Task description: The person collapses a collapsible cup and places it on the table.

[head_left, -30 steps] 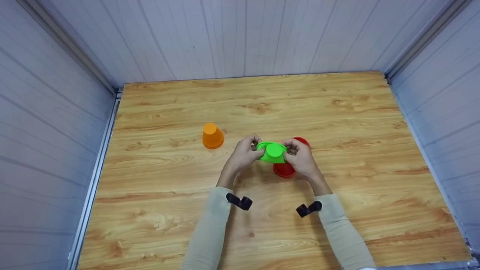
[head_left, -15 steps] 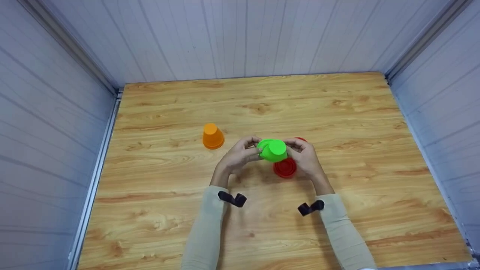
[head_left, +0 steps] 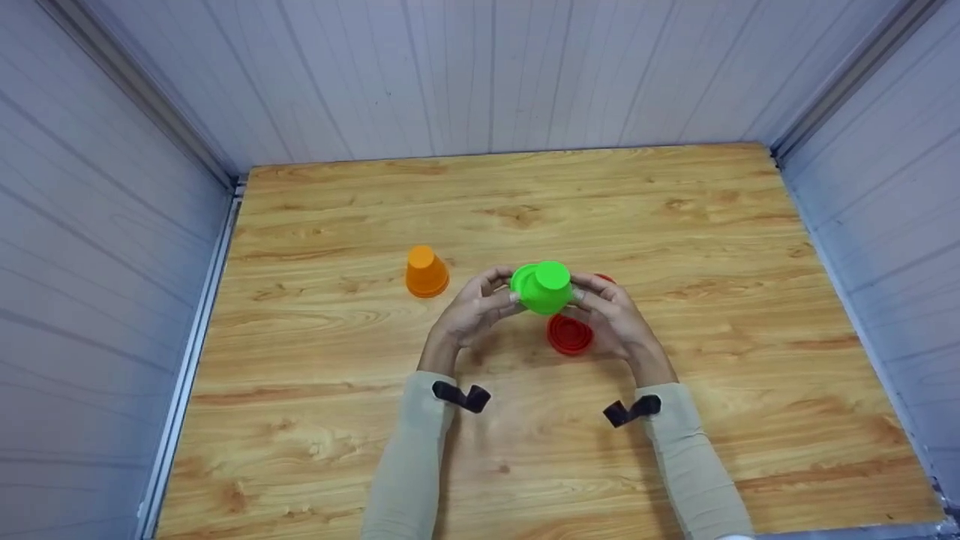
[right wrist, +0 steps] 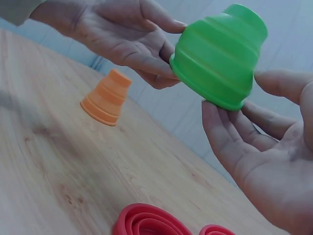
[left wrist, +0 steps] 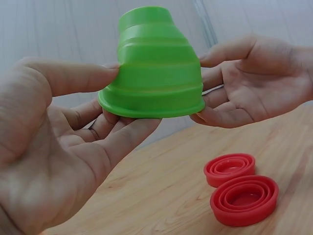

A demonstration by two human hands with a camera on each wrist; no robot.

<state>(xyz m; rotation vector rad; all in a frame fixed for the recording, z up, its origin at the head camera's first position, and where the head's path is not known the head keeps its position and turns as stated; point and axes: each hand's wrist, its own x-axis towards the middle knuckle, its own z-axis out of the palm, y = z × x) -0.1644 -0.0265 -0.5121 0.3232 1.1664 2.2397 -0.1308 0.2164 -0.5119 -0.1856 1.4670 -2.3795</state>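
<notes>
A green ribbed cup (head_left: 547,288) is held up above the table, narrow end upward and wide rim below. In the left wrist view the cup (left wrist: 155,68) looks lopsided, its right side bulging at mid-height. The left hand (head_left: 472,309) pinches its left side, thumb on the wall and fingers under the rim. On the opposite side the right hand (head_left: 613,315) grips it with thumb and fingers. Below the cup lies a flattened red ringed cup (head_left: 570,334); a second red one (head_left: 604,277) is mostly hidden behind the right hand.
An orange cup (head_left: 426,273) stands upside down on the wooden table (head_left: 315,450), left of the hands. In the left wrist view the two flattened red cups (left wrist: 244,200) lie close together. Pale panelled walls (head_left: 450,75) enclose the table at the back and both sides.
The green cup has risen slightly and stands taller, its narrow end extended from a flatter shape. The left wrist has shifted left, and the right hand has turned a little around the cup.
</notes>
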